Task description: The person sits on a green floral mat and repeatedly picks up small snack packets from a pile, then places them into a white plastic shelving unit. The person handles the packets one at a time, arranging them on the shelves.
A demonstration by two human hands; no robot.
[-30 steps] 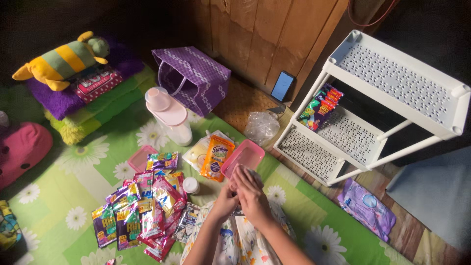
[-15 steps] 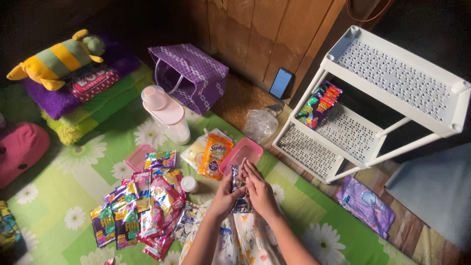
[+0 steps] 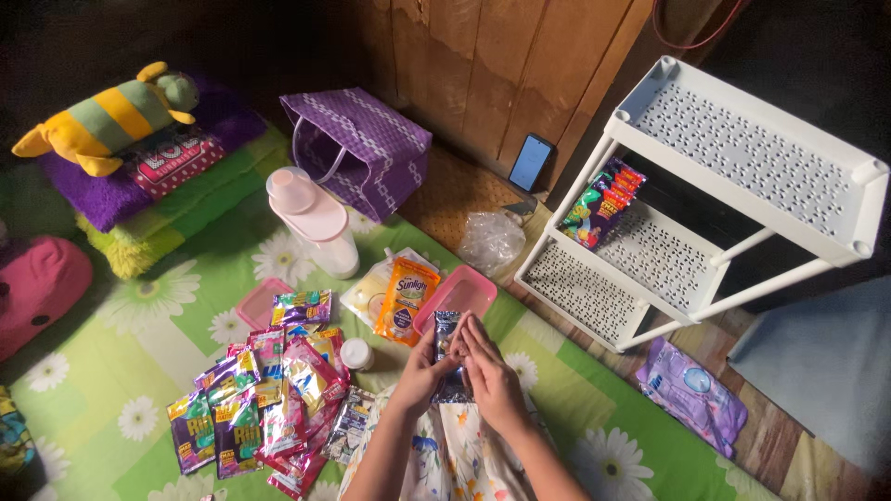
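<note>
Pinching a dark sachet strip (image 3: 449, 357), left hand (image 3: 422, 371) and right hand (image 3: 492, 376) hover near an orange pouch (image 3: 406, 299).

A strip of small dark sachets (image 3: 449, 357) is held between both hands, above the green daisy-patterned mat. The strip stands roughly upright, its long axis running away from the person. The top sachet shows clear of the fingers: dark blue-grey foil with pale print, flat and unopened. The middle of the strip is covered by the left hand (image 3: 422, 371) and the right hand (image 3: 492, 380); the lower end shows just below the palms. It touches no other item.
</note>
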